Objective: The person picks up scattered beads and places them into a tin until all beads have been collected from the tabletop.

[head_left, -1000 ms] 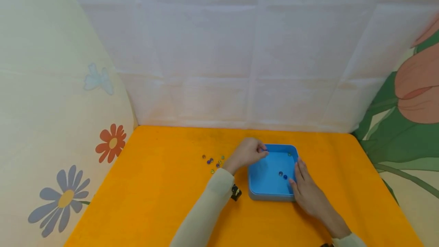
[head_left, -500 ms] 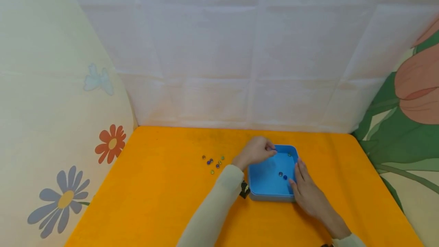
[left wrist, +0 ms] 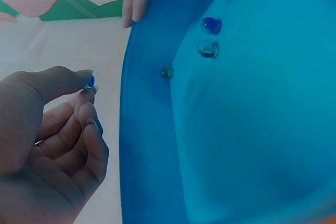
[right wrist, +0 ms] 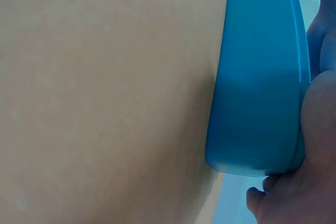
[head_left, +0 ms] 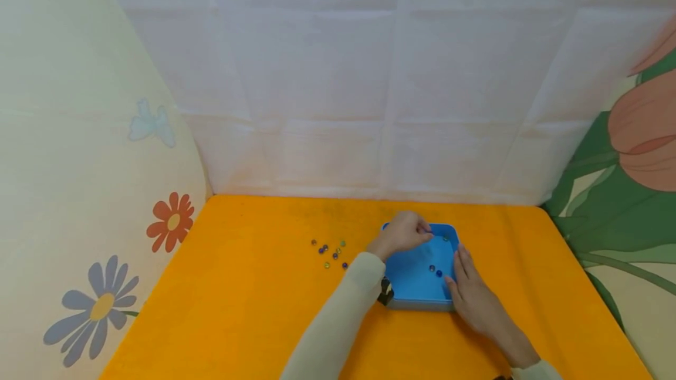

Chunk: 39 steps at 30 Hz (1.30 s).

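Note:
My left hand (head_left: 402, 234) is over the far side of the blue box (head_left: 417, 305). Thumb and fingertip pinch a small blue marble (left wrist: 90, 81), clearest in the left wrist view. The fingers partly hide it. On the box floor lie another blue marble (left wrist: 211, 25) and a clear marble (left wrist: 208, 49), close together. A greenish marble (left wrist: 166, 72) sits by the inner wall. My right hand (head_left: 479, 304) rests at the box's right side, fingers straight along the rim and thumb reaching over the inside. The right wrist view shows the box's outer wall (right wrist: 257, 87) beside that hand.
Left of the box, several loose marbles (head_left: 335, 256) lie scattered on the orange tablecloth (head_left: 253, 298). One blue marble (head_left: 345, 265) is near the left sleeve (head_left: 338, 315). A white cloth (head_left: 317, 75) hangs behind the table, with flowered cloths at both sides.
The left hand has moved right, farther over the box, with the marble still pinched. A blue marble by the left sleeve has come into sight. The right hand has stayed put.

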Each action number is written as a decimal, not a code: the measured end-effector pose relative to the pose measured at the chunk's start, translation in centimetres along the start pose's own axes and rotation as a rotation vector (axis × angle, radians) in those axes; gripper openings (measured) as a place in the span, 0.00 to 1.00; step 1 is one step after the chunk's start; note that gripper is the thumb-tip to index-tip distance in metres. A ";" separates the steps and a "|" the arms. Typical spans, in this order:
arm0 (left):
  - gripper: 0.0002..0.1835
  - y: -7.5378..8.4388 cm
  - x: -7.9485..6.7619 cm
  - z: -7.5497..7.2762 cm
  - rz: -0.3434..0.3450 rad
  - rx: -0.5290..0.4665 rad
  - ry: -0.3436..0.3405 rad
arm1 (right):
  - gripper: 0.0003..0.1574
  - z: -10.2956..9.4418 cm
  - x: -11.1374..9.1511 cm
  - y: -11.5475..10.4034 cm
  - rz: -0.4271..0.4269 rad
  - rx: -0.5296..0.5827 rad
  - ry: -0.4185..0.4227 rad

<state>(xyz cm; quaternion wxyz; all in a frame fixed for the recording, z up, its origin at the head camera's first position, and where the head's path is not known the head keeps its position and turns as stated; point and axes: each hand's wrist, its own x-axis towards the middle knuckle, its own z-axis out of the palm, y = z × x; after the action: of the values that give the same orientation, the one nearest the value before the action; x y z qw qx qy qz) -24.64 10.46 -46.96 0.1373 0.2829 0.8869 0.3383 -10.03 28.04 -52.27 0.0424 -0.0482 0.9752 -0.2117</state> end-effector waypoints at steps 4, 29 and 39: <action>0.12 0.1 0.5 0.4 -0.014 0.002 -0.008 | 0.48 0.1 0.0 0.0 -0.003 0.006 0.001; 0.13 -0.6 2.6 2.1 -0.027 0.073 -0.027 | 0.48 0.3 0.1 0.2 0.006 0.009 0.007; 0.13 -0.4 2.5 2.3 -0.034 0.068 -0.041 | 0.47 0.2 0.0 0.3 -0.013 0.017 0.024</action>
<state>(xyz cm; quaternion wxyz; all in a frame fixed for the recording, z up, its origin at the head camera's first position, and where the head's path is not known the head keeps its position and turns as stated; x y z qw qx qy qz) -25.84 12.92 -49.07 0.1517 0.2790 0.8996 0.2999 -10.08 28.22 -52.54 0.0298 -0.0514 0.9735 -0.2209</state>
